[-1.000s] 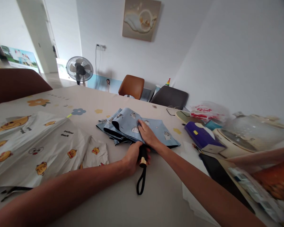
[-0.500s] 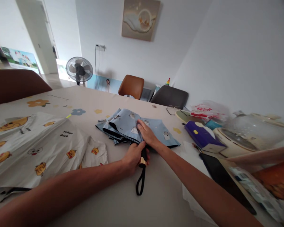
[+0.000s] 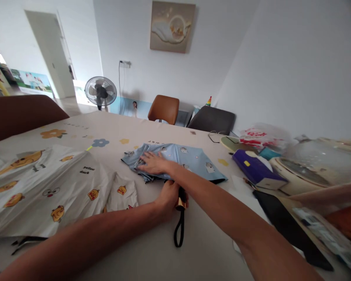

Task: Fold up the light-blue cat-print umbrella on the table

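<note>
A blue folding umbrella (image 3: 190,156) with small animal prints lies partly folded on the table, its black handle and wrist loop toward me. My left hand (image 3: 169,197) is wrapped round that handle, just below the canopy. Across the canopy's left part my right hand (image 3: 153,163) lies flat, fingers spread, pressing on the fabric. To the left rests a white umbrella (image 3: 73,183) with yellow duck prints, its canopy loose and neither hand touching it.
On the right are a purple tissue box (image 3: 256,168), a black flat case (image 3: 289,226), a plastic bag (image 3: 265,136) and a large lidded pot (image 3: 301,168). Glasses (image 3: 218,136) lie at the far edge. Chairs (image 3: 163,109) and a fan (image 3: 101,91) stand beyond the table.
My right hand has moved left across the blue canopy, and the raised fold there now lies flatter. My left hand keeps its hold on the handle. The view has shifted slightly.
</note>
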`<state>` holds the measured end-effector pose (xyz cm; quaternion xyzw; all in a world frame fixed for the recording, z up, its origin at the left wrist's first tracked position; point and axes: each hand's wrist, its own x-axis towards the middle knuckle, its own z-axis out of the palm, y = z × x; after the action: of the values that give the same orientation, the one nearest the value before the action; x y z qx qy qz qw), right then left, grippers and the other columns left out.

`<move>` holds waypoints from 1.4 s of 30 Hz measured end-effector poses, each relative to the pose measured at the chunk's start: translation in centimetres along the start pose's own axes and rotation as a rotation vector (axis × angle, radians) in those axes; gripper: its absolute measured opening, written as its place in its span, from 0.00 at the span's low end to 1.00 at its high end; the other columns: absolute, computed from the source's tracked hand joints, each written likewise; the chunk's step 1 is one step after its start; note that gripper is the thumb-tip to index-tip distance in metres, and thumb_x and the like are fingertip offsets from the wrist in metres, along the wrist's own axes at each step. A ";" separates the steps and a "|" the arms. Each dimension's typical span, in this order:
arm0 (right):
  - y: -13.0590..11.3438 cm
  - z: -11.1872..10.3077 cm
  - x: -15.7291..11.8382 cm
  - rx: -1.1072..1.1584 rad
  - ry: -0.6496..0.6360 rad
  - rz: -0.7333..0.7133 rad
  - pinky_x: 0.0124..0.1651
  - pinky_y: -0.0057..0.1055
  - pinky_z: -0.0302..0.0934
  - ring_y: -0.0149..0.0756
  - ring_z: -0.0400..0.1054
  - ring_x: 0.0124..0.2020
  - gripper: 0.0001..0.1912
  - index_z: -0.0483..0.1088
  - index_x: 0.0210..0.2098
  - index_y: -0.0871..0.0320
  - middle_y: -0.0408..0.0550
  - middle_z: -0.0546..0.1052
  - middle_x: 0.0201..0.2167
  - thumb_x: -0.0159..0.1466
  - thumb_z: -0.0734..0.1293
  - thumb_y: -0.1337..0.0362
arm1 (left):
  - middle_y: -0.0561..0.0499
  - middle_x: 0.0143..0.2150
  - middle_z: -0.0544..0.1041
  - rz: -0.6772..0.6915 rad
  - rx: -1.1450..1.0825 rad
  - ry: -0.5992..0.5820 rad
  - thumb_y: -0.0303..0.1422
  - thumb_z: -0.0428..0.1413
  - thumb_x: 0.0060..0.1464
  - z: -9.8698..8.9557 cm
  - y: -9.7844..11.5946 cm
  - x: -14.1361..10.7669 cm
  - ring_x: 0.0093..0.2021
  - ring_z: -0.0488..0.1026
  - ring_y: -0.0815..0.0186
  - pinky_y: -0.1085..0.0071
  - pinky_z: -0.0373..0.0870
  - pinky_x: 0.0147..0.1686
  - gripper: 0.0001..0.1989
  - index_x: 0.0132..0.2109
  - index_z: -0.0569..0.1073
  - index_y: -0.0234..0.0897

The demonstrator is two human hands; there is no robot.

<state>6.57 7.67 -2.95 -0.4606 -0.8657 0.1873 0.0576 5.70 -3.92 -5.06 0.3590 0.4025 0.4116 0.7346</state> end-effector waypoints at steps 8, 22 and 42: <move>-0.5 -2.4 -1.5 0.136 0.174 -0.140 0.55 0.27 0.51 0.33 0.60 0.54 0.25 0.61 0.54 0.58 0.48 0.66 0.55 0.63 0.53 0.52 | 0.54 0.15 0.64 -0.079 -0.030 0.019 0.38 0.45 0.54 -0.2 -0.1 0.2 0.13 0.62 0.71 0.73 0.56 0.16 0.14 0.25 0.62 0.36; 10.0 -6.4 -8.3 -0.159 0.549 0.289 0.49 0.34 0.55 0.40 0.66 0.46 0.16 0.71 0.41 0.62 0.55 0.73 0.44 0.61 0.54 0.65 | 0.55 0.16 0.65 -0.074 -0.023 0.023 0.39 0.44 0.55 -0.1 -0.1 -0.1 0.13 0.63 0.71 0.74 0.56 0.15 0.14 0.27 0.62 0.34; 4.8 -6.2 5.4 -0.256 0.096 0.085 0.31 0.25 0.53 0.34 0.67 0.31 0.08 0.73 0.28 0.59 0.47 0.76 0.30 0.49 0.63 0.68 | 0.56 0.13 0.63 -0.203 -0.093 0.045 0.37 0.39 0.57 0.5 -0.3 0.8 0.10 0.59 0.71 0.75 0.57 0.14 0.13 0.32 0.60 0.35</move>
<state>8.96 16.19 0.59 -0.5090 -0.8584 0.0550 0.0317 6.48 -3.44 -5.31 0.2725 0.4337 0.3612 0.7792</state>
